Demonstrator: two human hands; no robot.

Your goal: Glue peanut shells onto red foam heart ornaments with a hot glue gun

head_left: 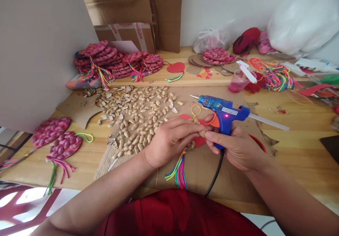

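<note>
Seen from the head camera, both hands meet over a cardboard sheet (201, 172) on the wooden tabletop (296, 151). The left hand (172, 139) has its fingers (194, 130) pinched shut on a peanut (202, 134), held just above a red heart (199, 141) that lies on the sheet.

The right hand (235, 146) has its fingers curled tight round the handle of a blue glue gun (225, 113), and one of its fingertips touches the peanut. The gun's nozzle points left, a red light glows on its side, and a glue stick juts from its back. A black cord (215, 174) runs from the handle toward the person's red shirt (174, 211).

A yellow loop (196, 111) sits at the heart's top, under the gun. A bright tassel (180, 169) trails from the heart's lower end, below the left wrist.

A pile of peanuts (140, 117) spreads just left of the left hand. Two pink hearts (65, 145) covered in shells lie at the far left edge. Stacks (119, 61) of the same hearts stand along the back, in front of cardboard boxes (127, 10). Coloured strings (278, 75) and a plastic bag (302, 17) lie at the back right.
</note>
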